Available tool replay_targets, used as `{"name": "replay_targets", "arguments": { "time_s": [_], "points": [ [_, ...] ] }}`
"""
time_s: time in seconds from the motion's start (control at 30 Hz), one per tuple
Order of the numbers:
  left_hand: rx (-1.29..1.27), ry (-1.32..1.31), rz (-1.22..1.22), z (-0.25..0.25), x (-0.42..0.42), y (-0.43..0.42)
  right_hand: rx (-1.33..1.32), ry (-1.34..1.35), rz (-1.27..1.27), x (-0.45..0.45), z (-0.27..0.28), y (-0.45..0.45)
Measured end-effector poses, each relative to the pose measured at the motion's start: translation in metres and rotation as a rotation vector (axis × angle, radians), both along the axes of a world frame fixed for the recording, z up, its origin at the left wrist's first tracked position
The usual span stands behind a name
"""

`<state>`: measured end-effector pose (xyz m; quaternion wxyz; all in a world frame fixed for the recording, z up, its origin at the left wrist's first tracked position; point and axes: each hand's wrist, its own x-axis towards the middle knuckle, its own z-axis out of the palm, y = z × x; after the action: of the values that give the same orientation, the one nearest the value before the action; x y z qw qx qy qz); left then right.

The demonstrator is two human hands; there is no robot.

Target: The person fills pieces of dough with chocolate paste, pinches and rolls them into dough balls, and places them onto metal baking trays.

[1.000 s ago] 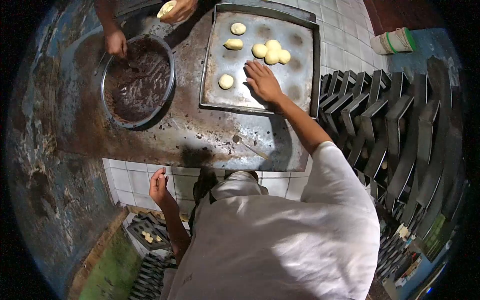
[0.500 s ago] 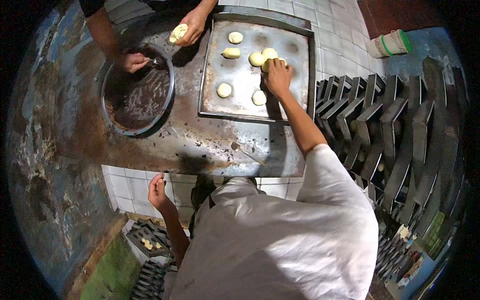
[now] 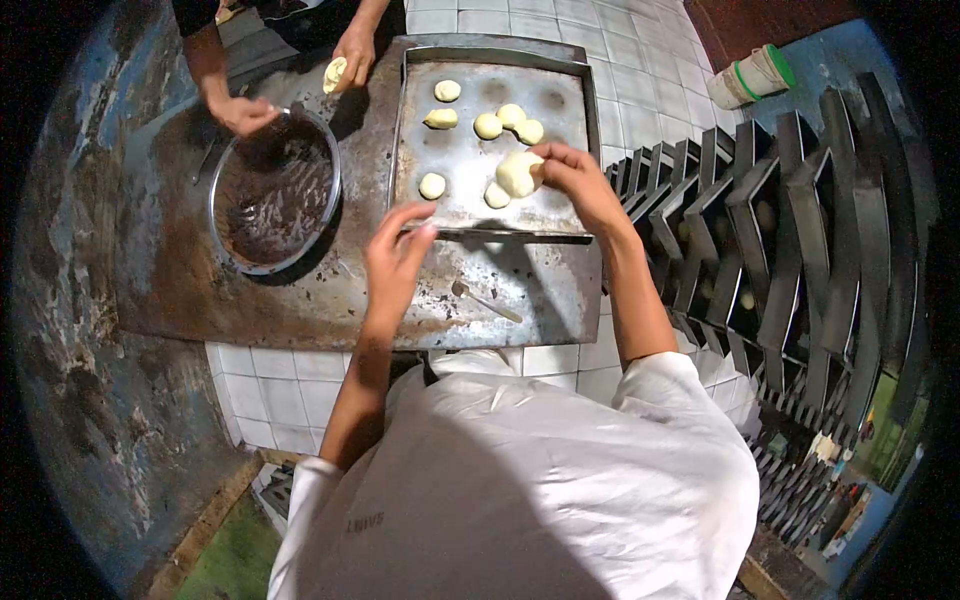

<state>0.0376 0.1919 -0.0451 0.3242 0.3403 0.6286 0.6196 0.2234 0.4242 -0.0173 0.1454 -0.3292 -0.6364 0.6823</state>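
My right hand (image 3: pixel 575 180) pinches a pale dough ball (image 3: pixel 519 174) above the near part of a metal baking tray (image 3: pixel 490 222). Close to the tray's front left corner, my left hand (image 3: pixel 398 255) is raised with its fingers apart and nothing in it. Several dough pieces lie on the tray. A cluster at the middle right includes a round dough piece (image 3: pixel 488 126), and one dough piece (image 3: pixel 497 195) is partly covered by the held ball. Left of the cluster is an elongated dough piece (image 3: pixel 440 119).
Across the table, a co-worker's hand (image 3: pixel 355 50) holds dough, the other a small utensil over a round basin (image 3: pixel 335 190) of dark filling. A smeared spoon (image 3: pixel 485 300) lies on the table (image 3: pixel 380 325). Racked trays (image 3: pixel 750 220) stand at the right, below a white bucket (image 3: pixel 750 77).
My right hand has lifted a dough ball from the cluster and brought it nearer me. My left hand has risen from below the table edge. The co-worker's utensil hand has moved up toward the basin's rim.
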Motion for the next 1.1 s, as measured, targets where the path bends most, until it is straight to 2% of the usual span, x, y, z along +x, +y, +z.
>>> {"name": "replay_targets", "arguments": {
  "time_s": [0.03, 0.07, 0.13, 0.2, 0.27, 0.3, 0.33, 0.37, 0.4, 0.43, 0.47, 0.53, 0.57, 0.6, 0.63, 0.67, 0.73, 0.8, 0.87, 0.9, 0.97, 1.0, 1.07, 1.1],
  "points": [
    [0.026, 0.034, -0.036, 0.013, 0.007, 0.017, -0.195, 0.046, 0.054, 0.004, -0.010, -0.007],
    [0.020, 0.020, -0.093, 0.027, 0.014, 0.029, -0.246, 0.038, 0.080, 0.003, 0.002, -0.026],
    [-0.131, -0.257, -0.230, 0.032, 0.018, 0.038, -0.296, 0.141, 0.116, 0.001, 0.008, -0.055],
    [-0.170, -0.324, -0.178, 0.018, 0.024, 0.036, -0.361, 0.105, 0.113, 0.000, -0.009, -0.073],
    [-0.218, -0.394, -0.134, 0.000, 0.031, 0.027, -0.244, 0.178, -0.213, -0.017, -0.035, -0.107],
    [-0.207, -0.442, -0.077, -0.008, 0.035, 0.021, 0.059, -0.037, -0.276, -0.026, -0.041, -0.121],
    [-0.192, -0.488, -0.020, -0.020, 0.037, 0.015, 0.301, -0.060, -0.415, -0.038, -0.047, -0.140],
    [-0.214, -0.700, -0.049, -0.043, 0.036, 0.007, 0.287, -0.106, -0.475, -0.045, -0.049, -0.154],
    [-0.219, -0.704, -0.053, -0.051, 0.033, 0.000, 0.274, -0.151, -0.532, -0.052, -0.047, -0.165],
    [-0.145, -0.932, -0.073, -0.055, 0.030, -0.008, 0.232, -0.150, -0.556, -0.059, -0.055, -0.172],
    [-0.065, -1.160, -0.090, -0.059, 0.025, -0.017, 0.109, -0.048, -0.508, -0.063, -0.087, -0.178],
    [0.016, -1.156, -0.143, -0.059, 0.011, -0.039, -0.522, 0.270, -0.381, -0.063, -0.111, -0.190],
    [0.043, -1.199, -0.177, -0.055, 0.001, -0.051, -0.760, 0.192, -0.284, -0.059, -0.120, -0.185],
    [0.076, -1.243, -0.203, -0.052, -0.008, -0.061, -0.933, 0.300, -0.221, -0.048, -0.084, -0.188],
    [-0.026, -1.204, 0.032, -0.064, -0.017, -0.070, -0.736, 0.175, -0.153, -0.036, -0.098, -0.189],
    [-0.010, -1.207, 0.052, -0.060, -0.034, -0.078, -0.534, 0.056, -0.079, -0.026, -0.124, -0.191],
    [0.098, -1.432, 0.025, -0.047, -0.070, -0.100, 0.728, -0.729, 0.097, 0.002, -0.177, -0.213],
    [0.145, -1.415, 0.123, -0.059, -0.098, -0.119, 1.129, -0.726, 0.104, 0.025, -0.212, -0.232],
    [0.015, -1.143, 0.273, -0.088, -0.121, -0.145, 1.235, -0.709, 0.086, 0.034, -0.233, -0.237],
    [-0.058, -1.049, 0.293, -0.090, -0.135, -0.155, 1.247, -0.692, 0.115, 0.023, -0.224, -0.241],
    [-0.059, -1.107, 0.400, -0.082, -0.166, -0.174, 0.814, -0.862, 0.054, -0.009, -0.188, -0.241],
    [-0.080, -1.167, 0.477, -0.081, -0.178, -0.184, 0.824, -0.865, 0.069, -0.037, -0.160, -0.243],
    [-0.053, -1.186, 0.499, -0.094, -0.204, -0.204, 0.668, -0.863, 0.123, -0.109, -0.104, -0.241],
    [-0.059, -1.191, 0.520, -0.100, -0.216, -0.213, 0.803, -0.740, 0.151, -0.139, -0.096, -0.237]
  ]
}}
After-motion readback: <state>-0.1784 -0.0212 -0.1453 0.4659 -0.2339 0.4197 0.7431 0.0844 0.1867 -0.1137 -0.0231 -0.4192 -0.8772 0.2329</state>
